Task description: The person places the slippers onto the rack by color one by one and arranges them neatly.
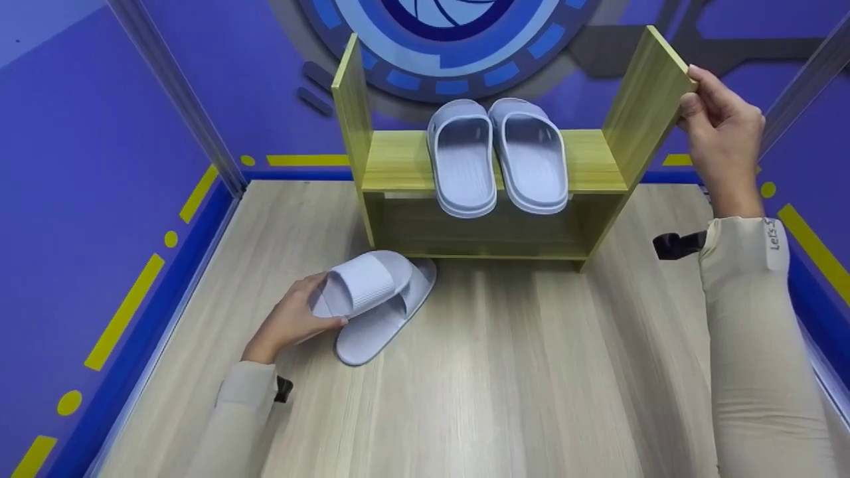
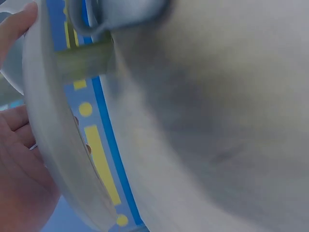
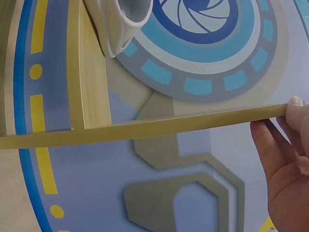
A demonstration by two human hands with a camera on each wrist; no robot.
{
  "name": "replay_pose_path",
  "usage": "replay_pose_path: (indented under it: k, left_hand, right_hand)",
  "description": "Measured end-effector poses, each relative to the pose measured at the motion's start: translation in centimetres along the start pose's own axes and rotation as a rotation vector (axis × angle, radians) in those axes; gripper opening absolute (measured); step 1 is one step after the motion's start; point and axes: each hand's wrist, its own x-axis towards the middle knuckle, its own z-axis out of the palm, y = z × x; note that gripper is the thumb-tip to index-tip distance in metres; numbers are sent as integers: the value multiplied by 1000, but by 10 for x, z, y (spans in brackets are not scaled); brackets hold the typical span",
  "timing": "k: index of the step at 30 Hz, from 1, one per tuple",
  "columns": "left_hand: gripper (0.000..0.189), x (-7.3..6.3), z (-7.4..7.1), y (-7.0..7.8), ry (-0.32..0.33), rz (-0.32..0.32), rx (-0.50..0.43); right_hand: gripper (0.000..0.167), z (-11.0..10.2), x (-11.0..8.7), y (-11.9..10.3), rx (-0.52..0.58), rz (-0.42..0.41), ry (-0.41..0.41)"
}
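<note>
My left hand [image 1: 292, 317] grips a light grey slide slipper [image 1: 368, 282] by its heel end, thumb on the near edge. Beneath it a matching slipper [image 1: 368, 338] lies on the floor, partly covered. In the left wrist view the held slipper [image 2: 58, 125] runs past the thumb, with fingers behind it. My right hand [image 1: 724, 133] pinches the upper front edge of the right side panel [image 1: 654, 99] of a small wooden rack [image 1: 398, 162]. The right wrist view shows thumb and fingers on either side of that panel edge [image 3: 193, 123].
Two grey clogs [image 1: 465, 166] stand side by side on the rack's upper shelf, toes toward the wall. Below is a lower compartment [image 1: 478, 226]. Blue walls [image 1: 86, 166] with yellow marks enclose the wood-patterned floor [image 1: 498, 372] on the left, back and right.
</note>
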Motion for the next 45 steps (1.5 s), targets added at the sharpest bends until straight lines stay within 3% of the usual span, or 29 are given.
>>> replay_pose_path:
  k: [10, 16, 24, 30, 38, 45]
  left_hand:
    - [102, 14, 24, 30, 42, 136, 33]
    - [103, 28, 37, 43, 60, 156, 35]
    - [100, 47, 54, 60, 122, 200, 63]
    - [102, 60, 68, 74, 168, 191, 81]
    - [100, 72, 83, 93, 202, 103, 136]
    - [96, 84, 97, 100, 252, 92, 197]
  right_hand:
    - [38, 0, -2, -2, 54, 7, -17]
    - [37, -1, -2, -4, 110, 34, 1]
    - [37, 0, -4, -5, 86, 30, 6]
    - [38, 1, -5, -1, 22, -3, -9]
    - [37, 1, -3, -2, 43, 11, 0]
    - [37, 1, -2, -3, 52, 8, 2]
